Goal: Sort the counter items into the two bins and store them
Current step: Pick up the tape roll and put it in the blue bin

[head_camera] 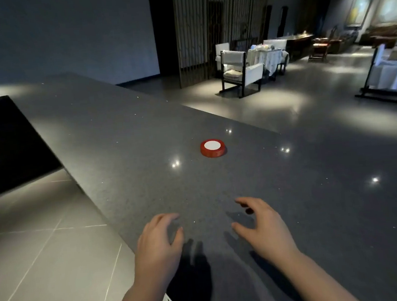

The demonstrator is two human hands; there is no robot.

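A round red item with a white top (213, 148) lies flat on the dark speckled counter (124, 142), a little past its middle. My left hand (159, 243) hovers over the counter's near left edge, fingers loosely curved and holding nothing. My right hand (262, 228) hovers beside it to the right, fingers spread and relaxed, also holding nothing. Both hands are well short of the red item. No bin shows in this view.
The counter runs diagonally from near right to far left, with tiled floor (45, 247) below its left edge. A dark block (2, 143) stands at the left. Armchairs (241, 72) and a covered table (268, 55) stand beyond the counter's far edge.
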